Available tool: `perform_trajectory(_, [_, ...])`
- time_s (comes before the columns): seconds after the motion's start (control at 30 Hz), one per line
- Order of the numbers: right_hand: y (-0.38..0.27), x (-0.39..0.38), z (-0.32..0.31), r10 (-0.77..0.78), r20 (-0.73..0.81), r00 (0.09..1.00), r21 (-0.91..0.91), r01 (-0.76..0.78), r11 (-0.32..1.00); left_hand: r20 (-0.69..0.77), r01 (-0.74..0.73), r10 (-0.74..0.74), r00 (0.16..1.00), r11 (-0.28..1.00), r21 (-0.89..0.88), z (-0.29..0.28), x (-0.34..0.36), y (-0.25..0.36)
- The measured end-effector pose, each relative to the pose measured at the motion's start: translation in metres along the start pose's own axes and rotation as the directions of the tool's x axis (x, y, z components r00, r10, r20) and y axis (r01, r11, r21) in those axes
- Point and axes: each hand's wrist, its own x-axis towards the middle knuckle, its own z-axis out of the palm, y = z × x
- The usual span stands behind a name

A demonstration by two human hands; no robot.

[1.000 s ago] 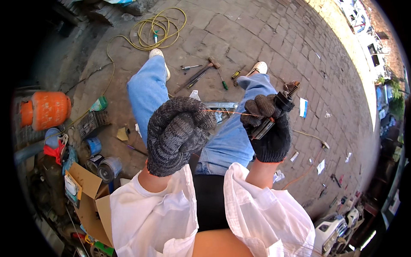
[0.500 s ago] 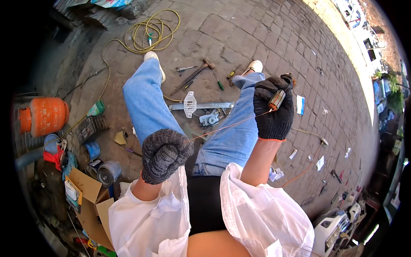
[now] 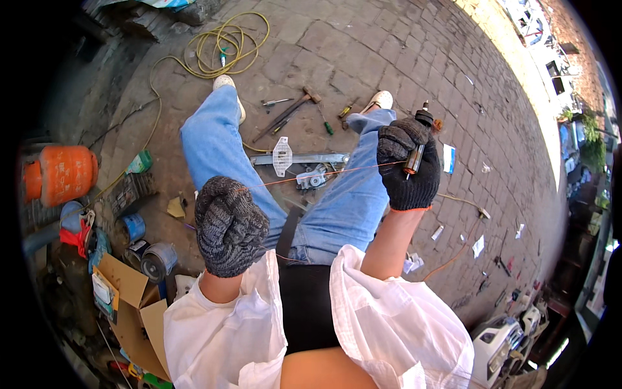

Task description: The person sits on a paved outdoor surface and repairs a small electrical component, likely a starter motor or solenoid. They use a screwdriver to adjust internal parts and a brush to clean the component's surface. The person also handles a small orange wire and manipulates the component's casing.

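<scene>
My right hand (image 3: 398, 146), in a dark knitted glove, is closed round a small motor armature (image 3: 413, 159) with a bare shaft end and copper windings. The armature stands nearly upright, its dark end above my fingers. A thin copper wire (image 3: 353, 169) runs taut from it across my lap to my left hand (image 3: 231, 227). That gloved hand is a fist around the wire; the part inside the fingers is hidden. More wire hangs below the fist near my waist.
Between my legs lie a metal rail (image 3: 327, 157), a grey motor housing (image 3: 312, 178) and a clear plastic plate (image 3: 282, 157). Beyond are a hammer (image 3: 311, 95) and screwdrivers. An orange gas cylinder (image 3: 68, 174), paint cans and a cardboard box (image 3: 123, 279) stand left; a yellow hose (image 3: 249, 55) coils ahead.
My left fist has moved left and slightly up, with more wire stretched between the hands. The armature has turned more upright in my right hand, its upper end now standing above the fingers.
</scene>
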Motion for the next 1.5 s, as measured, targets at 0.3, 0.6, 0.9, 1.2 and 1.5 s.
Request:
perform_trajectory(0.3, [0.005,-0.02,-0.02,-0.075,0.142,0.987,-0.962,0.155,0.223,0.335,-0.136,0.198,0.921,0.97,-0.2,0.012,0.041,0.068])
perform_trajectory(0.6, [-0.025,0.022,-0.035,-0.242,-0.044,0.969,-0.137,0.234,0.963,0.379,-0.138,0.196,0.904,0.975,-0.176,-0.013,0.0,0.088])
perform_trajectory(0.9, [-0.029,0.006,-0.029,0.073,0.267,0.961,-0.735,0.154,0.66,-0.097,-0.381,0.374,0.922,0.922,-0.064,-0.006,0.028,0.101])
perform_trajectory(1.2, [-0.046,0.019,-0.058,-0.815,-0.188,0.549,-0.617,0.579,0.533,-0.524,-0.543,0.812,0.257,0.57,0.617,0.046,0.012,0.09])
perform_trajectory(1.5, [-0.066,0.019,-0.054,-0.128,0.3,0.945,-0.279,0.215,0.936,-0.132,-0.385,0.37,0.92,0.915,-0.118,-0.026,0.012,0.124])
